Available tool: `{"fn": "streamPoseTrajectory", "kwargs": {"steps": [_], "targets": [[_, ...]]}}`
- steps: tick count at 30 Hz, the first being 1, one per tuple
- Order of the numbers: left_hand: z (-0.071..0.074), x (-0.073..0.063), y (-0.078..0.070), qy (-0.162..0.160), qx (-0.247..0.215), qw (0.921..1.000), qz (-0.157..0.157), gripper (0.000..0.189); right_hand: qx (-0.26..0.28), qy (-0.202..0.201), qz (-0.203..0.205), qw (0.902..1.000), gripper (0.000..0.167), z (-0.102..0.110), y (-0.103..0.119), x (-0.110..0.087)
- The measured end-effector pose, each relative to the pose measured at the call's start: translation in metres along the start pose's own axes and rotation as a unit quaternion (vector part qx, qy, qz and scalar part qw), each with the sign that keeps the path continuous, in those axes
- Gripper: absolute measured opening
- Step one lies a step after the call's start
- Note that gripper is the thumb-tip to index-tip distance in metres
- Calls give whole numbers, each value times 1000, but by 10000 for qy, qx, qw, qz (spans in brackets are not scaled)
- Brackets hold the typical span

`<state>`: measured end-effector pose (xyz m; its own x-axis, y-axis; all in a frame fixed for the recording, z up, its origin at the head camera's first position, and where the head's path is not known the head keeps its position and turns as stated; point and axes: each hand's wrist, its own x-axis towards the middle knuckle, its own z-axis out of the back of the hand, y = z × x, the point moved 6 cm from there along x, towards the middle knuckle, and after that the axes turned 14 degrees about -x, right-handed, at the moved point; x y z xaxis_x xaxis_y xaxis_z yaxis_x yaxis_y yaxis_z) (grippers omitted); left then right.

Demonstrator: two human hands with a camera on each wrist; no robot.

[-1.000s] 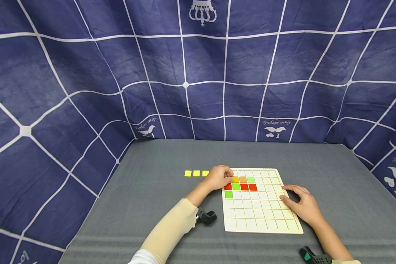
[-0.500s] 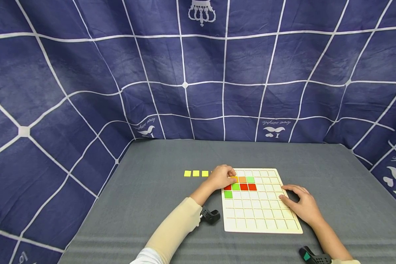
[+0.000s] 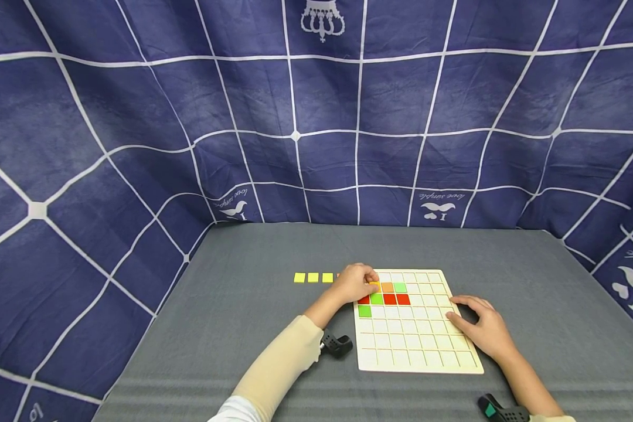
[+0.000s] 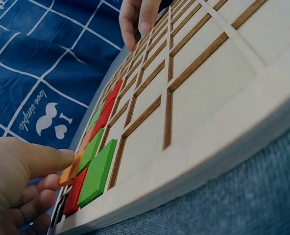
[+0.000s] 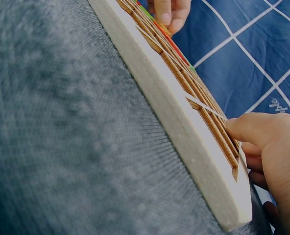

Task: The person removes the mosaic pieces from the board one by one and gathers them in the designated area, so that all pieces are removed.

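A pale wooden grid board (image 3: 421, 370) lies on the grey cloth. Near its upper left, my left hand (image 3: 352, 283) pinches a small orange square tile (image 4: 70, 170) between thumb and fingers, low over the second row. Next to it sit a peach tile (image 3: 387, 287) and a mint tile (image 3: 400, 288). The row below holds a red tile (image 3: 364, 299), partly covered by the hand, a green tile (image 3: 377, 299) and two more red ones. Another green tile (image 3: 365, 311) lies beneath them. My right hand (image 3: 481, 325) rests thumb and fingertips on the board's right edge.
Left of the board, several yellow tiles (image 3: 313, 277) lie in a line on the grey table cloth (image 3: 242, 328), running towards my left hand. A navy curtain (image 3: 327, 158) with white lines stands behind the table.
My left hand has shifted slightly to the right over the board, then stayed nearly still. The right hand and the board have hardly moved.
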<state>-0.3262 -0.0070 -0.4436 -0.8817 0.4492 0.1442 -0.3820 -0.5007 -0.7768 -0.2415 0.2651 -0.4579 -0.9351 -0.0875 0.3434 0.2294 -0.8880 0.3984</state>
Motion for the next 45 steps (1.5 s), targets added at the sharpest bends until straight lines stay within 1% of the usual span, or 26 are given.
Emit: {"fn": "streamPoseTrajectory", "kwargs": {"steps": [7, 12, 16, 21, 26, 29, 34, 39, 45], "targets": [[2, 0, -3, -80, -238, 9997, -74, 6, 17, 55, -19, 10000, 37, 0, 1, -1], [4, 0, -5, -114, -315, 9994, -18, 3, 18, 82, -44, 10000, 38, -1, 1, -1], [5, 0, -7, -110, -356, 9993, 41, 4, 7, 97, -75, 9999, 38, -1, 0, -1], [4, -1, -9, -32, -431, 9991, -17, 4, -23, 68, -76, 9999, 37, 0, 1, 0], [7, -3, -9, -23, -678, 9977, -12, 5, -29, 92, -75, 9999, 38, 0, 1, 0], [11, -4, -8, -100, -833, 9965, 13, 5, -19, 101, -81, 9999, 38, 0, 1, -1], [20, -8, -5, -178, -954, 9952, 83, 5, -29, 107, -84, 9999, 38, -1, 0, 0], [30, -12, -1, -195, -944, 9953, 61, 5, -15, 129, -107, 9999, 38, -1, -1, -1], [44, -20, 7, -247, -885, 9957, 93, 4, 17, 159, -116, 9998, 39, -1, 0, -1]]}}
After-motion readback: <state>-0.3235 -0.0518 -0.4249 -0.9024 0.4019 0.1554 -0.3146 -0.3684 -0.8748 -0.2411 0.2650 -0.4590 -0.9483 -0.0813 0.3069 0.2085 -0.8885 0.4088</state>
